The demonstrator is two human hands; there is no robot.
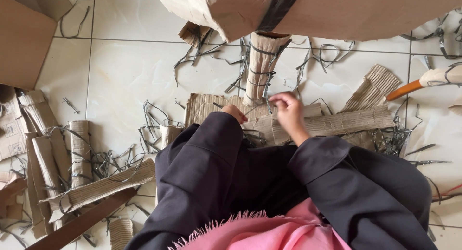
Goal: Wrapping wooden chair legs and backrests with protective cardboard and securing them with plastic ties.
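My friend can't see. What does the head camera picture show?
Two hands in dark sleeves, the left hand and right hand, work a thin strap beside a strapped cardboard roll. Flat corrugated cardboard lies beneath them on a white tiled floor strewn with strap scraps.

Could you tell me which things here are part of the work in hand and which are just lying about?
In hand:
- left hand
- right hand
- rolled cardboard bundle
- grey strap
- flat corrugated sheets

Lying about:
- tied rolls
- orange handle
- big cardboard box
- strap offcuts
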